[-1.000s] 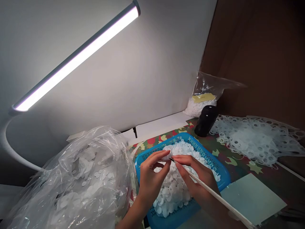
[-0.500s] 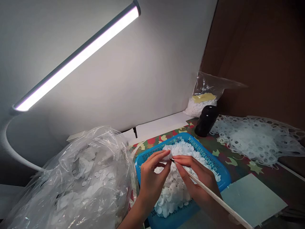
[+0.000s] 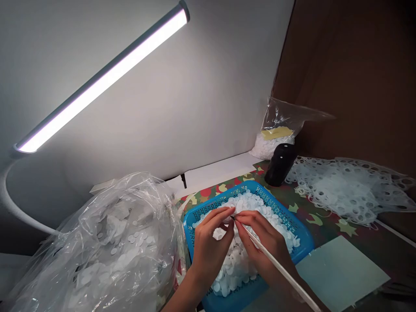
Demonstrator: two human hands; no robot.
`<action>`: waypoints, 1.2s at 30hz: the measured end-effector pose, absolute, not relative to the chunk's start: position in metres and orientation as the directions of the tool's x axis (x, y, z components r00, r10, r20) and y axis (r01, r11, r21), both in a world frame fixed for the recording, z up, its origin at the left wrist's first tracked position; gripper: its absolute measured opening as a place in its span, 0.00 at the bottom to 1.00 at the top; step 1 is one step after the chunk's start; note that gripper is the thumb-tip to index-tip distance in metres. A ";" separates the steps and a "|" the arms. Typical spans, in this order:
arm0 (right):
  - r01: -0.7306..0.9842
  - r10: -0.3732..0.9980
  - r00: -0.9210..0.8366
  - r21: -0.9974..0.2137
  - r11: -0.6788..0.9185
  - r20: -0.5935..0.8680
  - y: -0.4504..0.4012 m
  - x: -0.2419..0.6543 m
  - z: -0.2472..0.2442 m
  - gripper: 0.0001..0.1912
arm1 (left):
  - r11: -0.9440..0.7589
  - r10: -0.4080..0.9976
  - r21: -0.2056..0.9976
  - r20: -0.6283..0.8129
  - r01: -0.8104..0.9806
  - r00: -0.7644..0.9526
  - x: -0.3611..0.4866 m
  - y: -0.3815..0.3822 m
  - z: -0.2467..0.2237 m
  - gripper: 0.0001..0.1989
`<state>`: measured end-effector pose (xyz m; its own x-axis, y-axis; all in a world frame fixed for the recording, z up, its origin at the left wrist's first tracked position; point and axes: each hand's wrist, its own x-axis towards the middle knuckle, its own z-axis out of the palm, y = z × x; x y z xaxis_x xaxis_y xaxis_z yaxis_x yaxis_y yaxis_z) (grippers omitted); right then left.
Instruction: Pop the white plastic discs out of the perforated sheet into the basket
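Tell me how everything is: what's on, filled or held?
Right grip: closed on stick
Left grip: fingertips close together, hold unclear
Basket: heaped with discs
Lamp: lit
Left bag: rumpled, discs inside
Far bag: partly filled
Black cylinder: standing
Holed sheets: piled
Card: flat

Lit bar lamp (image 3: 106, 82), upper left; pale wall (image 3: 208, 95), upper centre; brown panel (image 3: 351, 78), upper right; patterned tabletop (image 3: 325, 227), lower right.

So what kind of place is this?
Probably a work table for handwork: there's a bright lamp, a blue basket full of white discs, and a big plastic bag holding more.
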<state>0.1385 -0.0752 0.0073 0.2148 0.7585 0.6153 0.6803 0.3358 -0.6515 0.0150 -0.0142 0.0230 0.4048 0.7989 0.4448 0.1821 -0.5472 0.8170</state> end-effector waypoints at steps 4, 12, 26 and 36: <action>0.664 0.777 0.199 -0.666 0.342 0.597 -0.074 0.138 0.008 0.10 | -0.568 0.788 0.800 0.461 0.192 0.408 0.015 -0.014 0.022 0.19; 0.649 0.816 0.185 -0.692 0.317 0.547 -0.072 0.139 0.006 0.10 | -0.567 0.769 0.808 0.450 0.161 0.455 0.016 -0.016 0.018 0.21; 0.654 0.766 0.210 -0.670 0.352 0.607 -0.078 0.139 0.008 0.10 | -0.468 0.847 0.869 0.389 0.161 0.362 0.015 -0.019 0.030 0.11; 0.684 0.722 0.213 -0.628 0.371 0.658 -0.077 0.139 0.008 0.12 | -0.395 0.871 0.910 0.326 0.129 0.368 0.015 -0.019 0.030 0.12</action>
<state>0.1391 -0.0769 0.0075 0.2126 0.7223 0.6580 0.6841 0.3709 -0.6281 0.0152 -0.0190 0.0303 0.3677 0.8710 0.3258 0.1291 -0.3948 0.9097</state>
